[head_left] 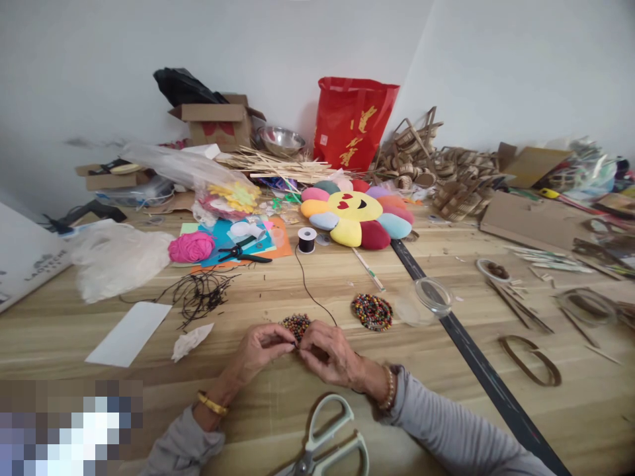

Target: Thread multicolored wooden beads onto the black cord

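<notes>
My left hand point(265, 348) and my right hand point(330, 352) meet at the front middle of the table, fingertips pinched together. A small dark piece, perhaps cord or a bead, shows between them. Just behind the fingers lies a pile of multicoloured beads point(296, 324). Black cord point(308, 284) runs from a white-rimmed spool point(307, 240) down to my right hand. To the right sits a coil of strung beads point(372, 312). Scissors with pale green handles point(330, 439) lie in front of my hands, their blades partly cut off by the frame edge.
Black cord scraps point(206, 294), white paper point(129, 334) and a crumpled tissue point(192, 341) lie left. Behind are pink yarn point(191, 246), black pliers point(241, 252) and a flower cushion point(357, 215). Clear round lids point(433, 295) and a dark strip point(476, 357) are right.
</notes>
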{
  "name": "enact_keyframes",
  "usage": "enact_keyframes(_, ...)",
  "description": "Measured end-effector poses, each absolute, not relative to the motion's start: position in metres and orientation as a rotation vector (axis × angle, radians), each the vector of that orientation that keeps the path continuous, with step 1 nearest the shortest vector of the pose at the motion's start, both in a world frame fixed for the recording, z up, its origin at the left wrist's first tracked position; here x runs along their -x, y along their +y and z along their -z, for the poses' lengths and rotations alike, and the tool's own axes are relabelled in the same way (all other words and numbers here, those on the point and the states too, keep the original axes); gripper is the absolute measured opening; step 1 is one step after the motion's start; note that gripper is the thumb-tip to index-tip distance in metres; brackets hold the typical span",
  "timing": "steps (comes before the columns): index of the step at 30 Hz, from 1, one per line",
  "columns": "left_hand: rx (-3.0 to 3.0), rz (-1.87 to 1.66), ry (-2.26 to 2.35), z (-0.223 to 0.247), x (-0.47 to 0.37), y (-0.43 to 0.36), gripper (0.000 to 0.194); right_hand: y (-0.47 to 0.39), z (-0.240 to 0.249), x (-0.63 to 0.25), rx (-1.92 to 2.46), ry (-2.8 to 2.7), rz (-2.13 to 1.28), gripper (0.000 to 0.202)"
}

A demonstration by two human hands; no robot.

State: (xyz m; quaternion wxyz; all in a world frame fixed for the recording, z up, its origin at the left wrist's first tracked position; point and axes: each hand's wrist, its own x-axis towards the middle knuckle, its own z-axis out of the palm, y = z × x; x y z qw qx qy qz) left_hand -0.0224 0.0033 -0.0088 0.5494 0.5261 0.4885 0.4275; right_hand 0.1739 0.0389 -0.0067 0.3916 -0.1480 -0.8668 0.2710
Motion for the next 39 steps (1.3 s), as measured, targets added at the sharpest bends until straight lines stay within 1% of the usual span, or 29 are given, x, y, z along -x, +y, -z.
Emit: enact_keyframes(39, -1.206, -1.020, 1.165, 0.0011, 0.0214, 0.0013, 0.011, 0.0378, 0.0022, -0.1742, 0.460, -2.182, -0.722, 0.009)
